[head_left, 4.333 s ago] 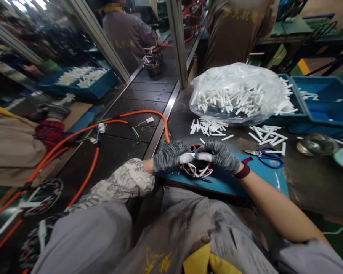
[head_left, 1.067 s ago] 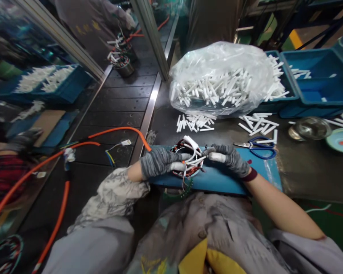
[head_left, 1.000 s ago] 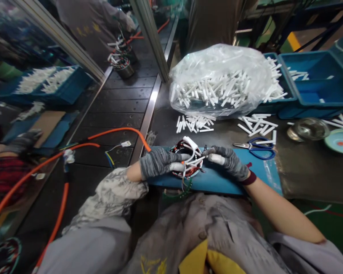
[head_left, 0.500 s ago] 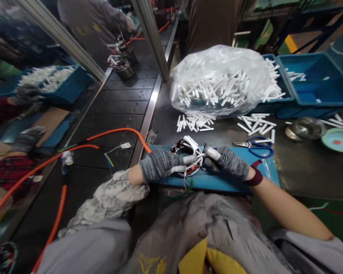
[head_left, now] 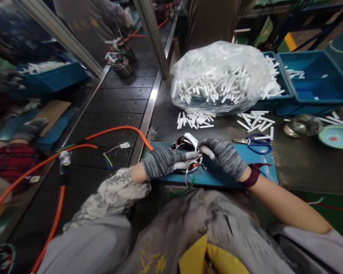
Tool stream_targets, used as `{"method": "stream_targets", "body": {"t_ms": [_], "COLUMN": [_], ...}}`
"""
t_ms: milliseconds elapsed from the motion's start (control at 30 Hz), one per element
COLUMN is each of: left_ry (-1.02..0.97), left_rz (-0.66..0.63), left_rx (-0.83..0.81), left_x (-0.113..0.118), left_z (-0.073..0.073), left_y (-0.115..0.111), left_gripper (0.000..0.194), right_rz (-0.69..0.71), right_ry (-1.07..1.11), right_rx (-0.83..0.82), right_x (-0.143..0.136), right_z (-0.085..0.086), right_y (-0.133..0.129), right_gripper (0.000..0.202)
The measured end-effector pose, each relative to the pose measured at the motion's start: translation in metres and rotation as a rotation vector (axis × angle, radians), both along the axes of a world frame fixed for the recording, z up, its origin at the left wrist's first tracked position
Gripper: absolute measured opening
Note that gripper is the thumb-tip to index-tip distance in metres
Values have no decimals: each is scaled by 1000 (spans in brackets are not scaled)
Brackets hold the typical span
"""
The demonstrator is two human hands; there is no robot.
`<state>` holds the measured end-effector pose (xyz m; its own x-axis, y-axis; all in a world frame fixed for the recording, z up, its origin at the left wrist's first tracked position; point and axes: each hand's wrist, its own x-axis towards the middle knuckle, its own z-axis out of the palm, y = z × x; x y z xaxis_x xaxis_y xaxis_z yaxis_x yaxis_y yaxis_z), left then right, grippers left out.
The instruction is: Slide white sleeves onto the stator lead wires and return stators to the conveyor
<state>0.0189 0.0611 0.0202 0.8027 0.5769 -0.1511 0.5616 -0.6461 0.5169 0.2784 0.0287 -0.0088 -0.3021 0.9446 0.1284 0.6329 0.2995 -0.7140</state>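
Observation:
A ring-shaped motor stator [head_left: 177, 144] with red-brown windings rests on the blue board in front of me, partly covered by my hands. White sleeves [head_left: 191, 140] stick up from its far side. My left hand [head_left: 170, 161], in a grey glove with white fingertips, is closed on the stator's wires at its near right side. Against those fingertips, my right hand [head_left: 224, 156] is pinched at the same wires; what exactly it grips is too small to make out. A green curved strip [head_left: 191, 185] hangs on thin wires from the stator's near edge.
Blue-handled scissors [head_left: 257, 144] lie right of my right hand. Loose white tubes [head_left: 198, 119] lie behind the board [head_left: 217, 176]; more fill a plastic bag [head_left: 223, 57]. Further right are a blue bin [head_left: 317, 101], a glass bowl [head_left: 303, 126] and a dish [head_left: 338, 137]. An orange cable [head_left: 117, 128] crosses the left side; a co-worker's gloved hand [head_left: 31, 128] is beyond.
My right hand has shifted left and turned over the wires, its fingers now meeting my left fingertips. My left hand keeps its hold. A co-worker's arms at the left have moved.

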Motion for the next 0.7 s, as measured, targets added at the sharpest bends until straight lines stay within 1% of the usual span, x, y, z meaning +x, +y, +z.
{"method": "stream_targets", "body": {"t_ms": [33, 67, 100, 133, 167, 200, 233, 267, 333, 367, 433, 533, 567, 633, 700], "left_ry": [25, 50, 70, 82, 90, 95, 101, 115, 187, 237, 326, 379, 369, 307, 210], "left_rz": [15, 46, 86, 132, 170, 201, 224, 240, 267, 271, 271, 271, 281, 308, 340], "left_rx": [31, 53, 72, 88, 93, 88, 77, 65, 50, 50, 69, 94, 96, 94, 98], "left_x": [-1, -2, -3, -2, -1, 0, 3, 7, 16, 21, 29, 33, 32, 26, 21], "left_z": [0, 0, 0, 0, 0, 1, 3, 5, 9, 12, 16, 16, 14, 7, -1], "left_y": [-4, -8, -12, -16, -19, -22, -24, -26, -28, -29, -32, -33, -34, -33, -34], "left_gripper": [46, 48, 52, 56, 61, 65, 68, 71, 75, 76, 73, 58, 54, 50, 52], "right_rz": [-46, -129, -246, -369, -457, -484, -445, -359, -166, -109, -78, -53, -35, -30, -76], "right_ry": [89, 173, 230, 256, 254, 229, 185, 135, 62, 53, 98, 286, 377, 576, 725], "right_rx": [-4, 4, 25, 58, 97, 126, 132, 109, 9, -49, -135, -195, -236, -381, -537], "right_x": [3, 7, 11, 14, 15, 15, 13, 9, -4, -10, -20, -25, -24, -22, -20], "right_z": [-4, -8, -12, -16, -20, -23, -26, -29, -32, -34, -36, -34, -32, -26, -20], "right_y": [-6, -14, -22, -31, -40, -49, -56, -61, -65, -64, -58, -53, -53, -56, -59], "right_gripper": [33, 36, 39, 40, 42, 45, 48, 49, 48, 47, 44, 41, 41, 43, 48]}}
